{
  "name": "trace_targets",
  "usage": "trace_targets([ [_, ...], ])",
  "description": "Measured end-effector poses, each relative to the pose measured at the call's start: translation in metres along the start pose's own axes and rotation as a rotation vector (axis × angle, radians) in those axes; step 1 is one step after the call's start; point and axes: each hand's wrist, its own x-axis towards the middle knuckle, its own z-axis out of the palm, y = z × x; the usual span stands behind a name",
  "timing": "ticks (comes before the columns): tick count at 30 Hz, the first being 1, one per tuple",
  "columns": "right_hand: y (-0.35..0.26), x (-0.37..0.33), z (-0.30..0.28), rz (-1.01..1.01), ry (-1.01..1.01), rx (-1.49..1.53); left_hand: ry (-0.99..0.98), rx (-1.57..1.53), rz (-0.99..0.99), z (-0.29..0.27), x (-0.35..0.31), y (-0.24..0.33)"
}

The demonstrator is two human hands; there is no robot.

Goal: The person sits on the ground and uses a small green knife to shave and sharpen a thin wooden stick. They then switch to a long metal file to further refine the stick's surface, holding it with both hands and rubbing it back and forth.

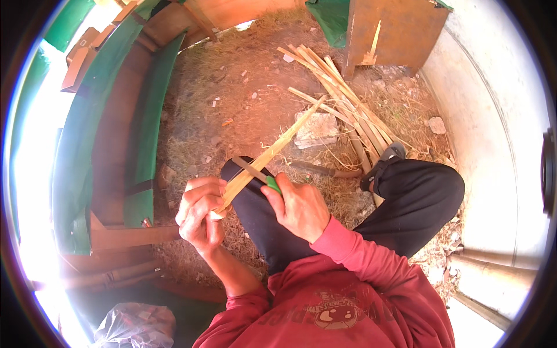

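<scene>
My left hand is closed on the near end of a long, pale bamboo strip. The strip slants up and away to the right, over my bent left knee, and tapers toward its far end. In my right hand is a knife with a green handle. Its flat grey blade lies across the strip, a short way beyond my left fingers, and touches it as far as I can see. My right fingers wrap the handle and hide most of it.
Beyond my right foot lies a pile of long bamboo strips, beside a pale stone block. A rusty brown panel stands at the back. Green-covered benches run along the left; a pale wall rises at right. A plastic bag sits lower left.
</scene>
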Motion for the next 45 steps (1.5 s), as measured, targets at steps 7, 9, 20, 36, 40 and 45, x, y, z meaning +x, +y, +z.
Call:
trace_targets([
  [7, 0.094, 0.024, 0.019, 0.197, 0.003, -0.25, 0.083, 0.031, -0.052, 0.008, -0.007, -0.001],
  [9, 0.096, 0.024, 0.031, 0.159, 0.061, -0.3, 0.124, 0.056, -0.059, 0.009, -0.006, -0.001],
  [20, 0.173, 0.002, 0.026, 0.445, -0.017, -0.272, 0.263, 0.039, -0.219, 0.022, -0.013, 0.012],
  [36, 0.031, 0.016, 0.0, 0.145, -0.004, 0.01, 0.485, 0.331, -0.328, 0.037, -0.009, 0.025],
  [40, -0.013, 0.017, -0.012, 0.028, -0.08, 0.135, 0.497, 0.311, -0.287, 0.041, -0.006, 0.025],
  [45, 0.09, 0.028, 0.011, 0.299, -0.022, -0.129, 0.456, 0.303, -0.323, 0.037, -0.009, 0.022],
])
